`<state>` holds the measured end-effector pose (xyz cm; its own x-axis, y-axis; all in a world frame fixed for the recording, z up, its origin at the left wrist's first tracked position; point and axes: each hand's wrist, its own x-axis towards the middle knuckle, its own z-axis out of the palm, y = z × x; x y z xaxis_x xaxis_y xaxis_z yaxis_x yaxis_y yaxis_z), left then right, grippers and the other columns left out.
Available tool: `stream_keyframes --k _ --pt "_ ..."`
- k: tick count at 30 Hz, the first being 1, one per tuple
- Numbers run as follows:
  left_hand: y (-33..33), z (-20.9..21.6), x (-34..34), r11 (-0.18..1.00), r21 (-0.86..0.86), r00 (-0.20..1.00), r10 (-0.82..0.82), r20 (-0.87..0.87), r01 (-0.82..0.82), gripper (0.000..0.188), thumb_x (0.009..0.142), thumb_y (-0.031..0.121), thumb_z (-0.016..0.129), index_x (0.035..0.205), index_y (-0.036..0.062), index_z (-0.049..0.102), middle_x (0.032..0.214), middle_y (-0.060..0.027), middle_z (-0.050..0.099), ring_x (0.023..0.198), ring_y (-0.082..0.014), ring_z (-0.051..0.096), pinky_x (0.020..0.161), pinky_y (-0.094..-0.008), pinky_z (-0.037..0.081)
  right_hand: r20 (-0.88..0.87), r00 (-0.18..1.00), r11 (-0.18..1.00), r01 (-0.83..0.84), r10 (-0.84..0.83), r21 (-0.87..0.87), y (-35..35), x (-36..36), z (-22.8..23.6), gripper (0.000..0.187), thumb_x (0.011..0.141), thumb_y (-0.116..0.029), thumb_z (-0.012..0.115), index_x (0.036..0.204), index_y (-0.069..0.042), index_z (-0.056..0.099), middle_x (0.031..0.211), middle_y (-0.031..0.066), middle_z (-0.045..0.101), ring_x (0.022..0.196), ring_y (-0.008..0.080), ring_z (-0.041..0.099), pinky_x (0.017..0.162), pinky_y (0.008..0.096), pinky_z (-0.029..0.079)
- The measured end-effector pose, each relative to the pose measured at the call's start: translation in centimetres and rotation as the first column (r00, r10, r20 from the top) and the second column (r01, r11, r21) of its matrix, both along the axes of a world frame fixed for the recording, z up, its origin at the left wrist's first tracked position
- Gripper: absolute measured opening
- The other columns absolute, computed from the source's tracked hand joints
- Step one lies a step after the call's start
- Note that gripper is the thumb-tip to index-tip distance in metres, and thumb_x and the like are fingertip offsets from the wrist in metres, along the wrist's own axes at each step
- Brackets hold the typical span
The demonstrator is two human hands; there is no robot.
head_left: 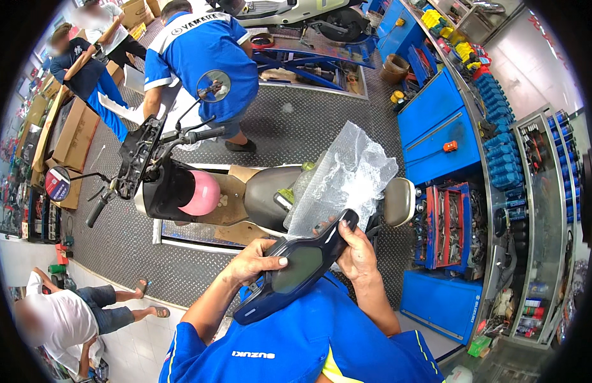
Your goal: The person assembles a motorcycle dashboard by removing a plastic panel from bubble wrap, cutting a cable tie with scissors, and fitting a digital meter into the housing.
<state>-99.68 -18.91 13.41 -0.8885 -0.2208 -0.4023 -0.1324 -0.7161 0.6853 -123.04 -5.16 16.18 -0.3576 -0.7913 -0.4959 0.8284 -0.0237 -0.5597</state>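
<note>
A long, dark scooter instrument panel (299, 268) with a greenish-grey display is held slantwise in front of my chest. My left hand (254, 260) grips it near the middle of its upper edge, thumb on the front face. My right hand (356, 249) is closed around its upper right end. Just beyond it, a clear bubble wrap sheet (347, 172) lies over the rear of the scooter seat (268, 196). The scooter stands sideways before me, its handlebar area (143, 147) at the left with dark parts and mirrors exposed.
A pink rounded object (201, 193) sits in the scooter's footwell area. A co-worker in a blue shirt (210, 60) bends beside the handlebars. Blue tool cabinets (436, 121) and a red tool drawer (450, 223) line the right. Another person (60, 313) is at lower left.
</note>
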Motion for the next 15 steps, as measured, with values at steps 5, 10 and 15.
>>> stream_keyframes --k 5,10,15 --pt "-0.3 1.4 -0.5 0.993 0.082 0.996 0.084 -0.032 -0.081 0.048 0.091 0.018 0.083 0.127 -0.0078 0.066 0.109 -0.0108 0.075 0.095 -0.0143 0.07 0.089 -0.0295 0.057 -0.066 0.98 0.98 -0.191 0.187 -0.053 0.1 0.3 0.1 0.033 0.104 -0.014 0.067 0.132 0.001 0.06 0.119 0.0122 0.071 0.113 0.0255 0.068 0.101 0.0412 0.054" --pt "-1.2 2.1 -0.8 0.989 -0.13 0.997 0.07 -0.036 -0.075 0.053 0.089 0.022 0.086 0.127 -0.0066 0.063 0.109 -0.0083 0.073 0.094 -0.013 0.068 0.085 -0.0288 0.056 -0.167 0.951 0.957 -0.278 0.261 -0.087 0.2 1.3 0.2 0.041 0.098 -0.01 0.075 0.134 0.002 0.06 0.126 0.0115 0.07 0.116 0.0209 0.066 0.103 0.0376 0.051" --pt "-1.8 2.9 -0.3 0.95 -0.31 0.998 0.004 0.067 0.017 0.064 0.088 0.024 0.087 0.134 -0.0053 0.054 0.116 -0.0095 0.07 0.102 -0.0143 0.067 0.092 -0.0306 0.055 -0.291 0.947 0.97 -0.19 0.139 -0.152 0.3 0.8 0.1 0.041 0.094 -0.004 0.077 0.13 0.002 0.061 0.122 0.0098 0.071 0.112 0.019 0.066 0.101 0.0351 0.05"
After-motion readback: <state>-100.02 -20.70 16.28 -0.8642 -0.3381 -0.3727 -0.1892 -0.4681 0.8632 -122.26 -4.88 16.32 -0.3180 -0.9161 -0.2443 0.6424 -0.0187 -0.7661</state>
